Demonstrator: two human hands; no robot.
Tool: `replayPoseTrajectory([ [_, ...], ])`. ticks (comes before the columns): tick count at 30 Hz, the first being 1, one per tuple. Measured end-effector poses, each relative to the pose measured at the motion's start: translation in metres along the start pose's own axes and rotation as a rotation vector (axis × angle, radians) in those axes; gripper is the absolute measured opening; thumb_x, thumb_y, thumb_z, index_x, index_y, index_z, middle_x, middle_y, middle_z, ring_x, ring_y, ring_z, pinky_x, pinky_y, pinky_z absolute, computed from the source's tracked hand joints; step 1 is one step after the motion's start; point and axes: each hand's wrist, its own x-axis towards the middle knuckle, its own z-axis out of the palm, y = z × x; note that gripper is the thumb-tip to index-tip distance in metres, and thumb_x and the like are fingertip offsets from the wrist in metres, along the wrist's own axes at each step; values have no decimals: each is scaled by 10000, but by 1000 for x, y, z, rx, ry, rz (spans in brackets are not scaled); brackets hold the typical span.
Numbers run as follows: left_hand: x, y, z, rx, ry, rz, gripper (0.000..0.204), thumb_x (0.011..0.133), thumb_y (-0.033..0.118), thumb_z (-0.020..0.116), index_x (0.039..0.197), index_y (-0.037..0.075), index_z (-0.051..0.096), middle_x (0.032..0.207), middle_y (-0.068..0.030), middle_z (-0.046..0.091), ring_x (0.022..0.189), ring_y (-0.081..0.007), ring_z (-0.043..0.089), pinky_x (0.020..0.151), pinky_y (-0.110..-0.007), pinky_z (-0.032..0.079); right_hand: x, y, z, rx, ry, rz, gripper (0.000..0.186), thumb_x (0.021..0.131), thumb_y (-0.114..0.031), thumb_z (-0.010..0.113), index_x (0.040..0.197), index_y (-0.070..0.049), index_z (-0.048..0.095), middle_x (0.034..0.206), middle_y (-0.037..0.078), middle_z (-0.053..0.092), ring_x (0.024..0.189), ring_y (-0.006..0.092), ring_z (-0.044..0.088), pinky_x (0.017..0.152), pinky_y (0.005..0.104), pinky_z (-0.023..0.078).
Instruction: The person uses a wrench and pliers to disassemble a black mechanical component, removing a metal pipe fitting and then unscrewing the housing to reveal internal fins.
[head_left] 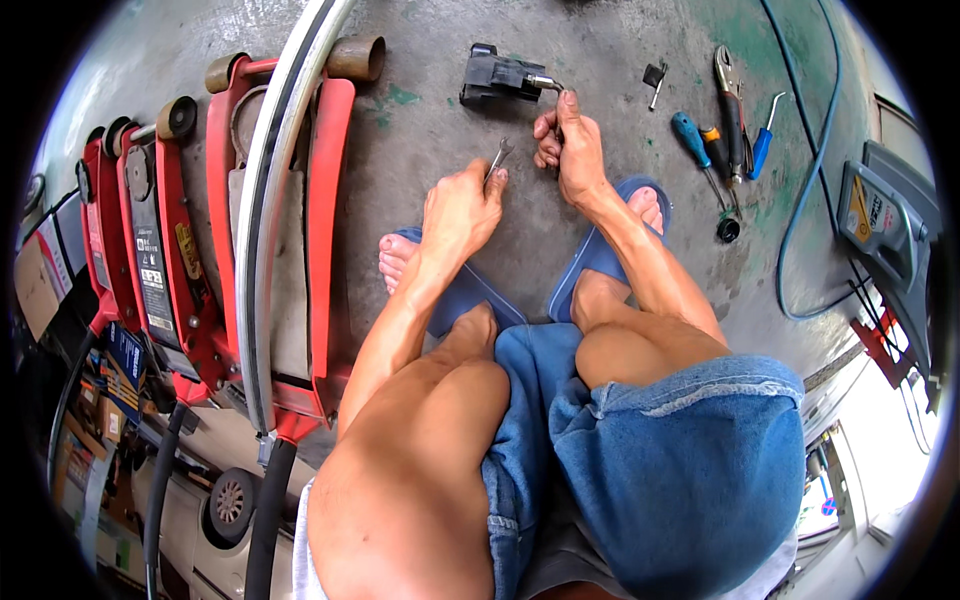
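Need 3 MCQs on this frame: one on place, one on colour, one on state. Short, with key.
1. Where do the screwdrivers lie?
A. on the floor to the person's right
B. on the red jack
C. in the left hand

2. What colour are the sandals?
A. red
B. blue
C. white

3. What does the left hand hold?
A. nothing
B. pliers
C. a small wrench

Key: 1 A, they lie on the concrete beside the pliers, right of the right hand. 2 B, both soles show blue under the feet. 3 C, its fingers pinch the wrench shaft, the open end pointing up.
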Motion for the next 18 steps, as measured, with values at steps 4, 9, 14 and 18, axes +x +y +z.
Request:
replayPoseTrajectory([
  [4,-1,-12,4,66,-10,25,364,983,361,581,1000,6,659,862,-267,679,869,-481,654,772,-533,501,0,-5,2,-13,-18,5,690,990,-676,443,791,-28,569,562,-27,366,482,90,337,498,278,339],
  [9,8,-14,-14,278,96,122,301,946,321,654,1077,52,683,1009,-210,694,987,-407,665,842,-479,530,3,-11,0,-119,-42,-15,688,996,-661,447,833,-5,571,579,-25,380,480,74,332,450,251,276],
  [14,42,-9,-45,15,395,345,591,813,286,807,1307,67,567,1228,-217,602,1168,-397,579,973,-467,491,11,-25,-12,-119,-61,61,691,1002,-660,426,853,-4,583,593,-30,388,461,61,312,435,237,252],
  [18,87,1,-65,-4,295,607,908,695,270,892,1458,94,432,1424,-223,473,1283,-419,479,1082,-468,431,16,-35,-16,-315,-121,14,702,997,-672,423,853,-4,585,597,-41,383,466,52,317,435,238,252],
])
